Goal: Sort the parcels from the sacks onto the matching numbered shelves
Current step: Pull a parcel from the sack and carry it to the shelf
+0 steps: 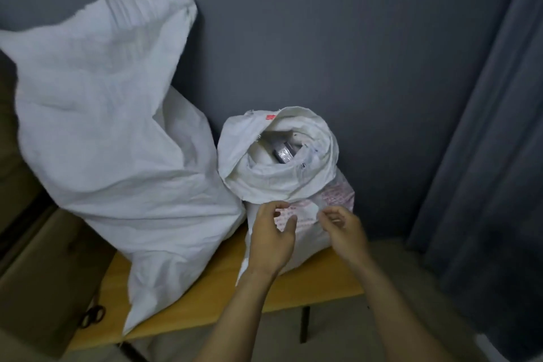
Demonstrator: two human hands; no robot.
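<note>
Two white woven sacks stand on a low wooden table (323, 285). The big sack (111, 138) on the left has its mouth drawn shut and leans against the wall. The smaller sack (282, 176) on the right has its rim rolled down; a dark wrapped parcel (284, 153) shows in its opening. My left hand (271, 236) and my right hand (345, 231) hover close together at the front of the small sack, just below the rolled rim, over its red printing. Both have loosely bent fingers and hold nothing.
A grey wall runs behind the sacks, and a dark curtain (484, 156) hangs at the right. A cardboard box (44, 288) sits on the floor at the left, with dark scissors (92, 314) beside the table's edge. One black table leg (305, 323) shows.
</note>
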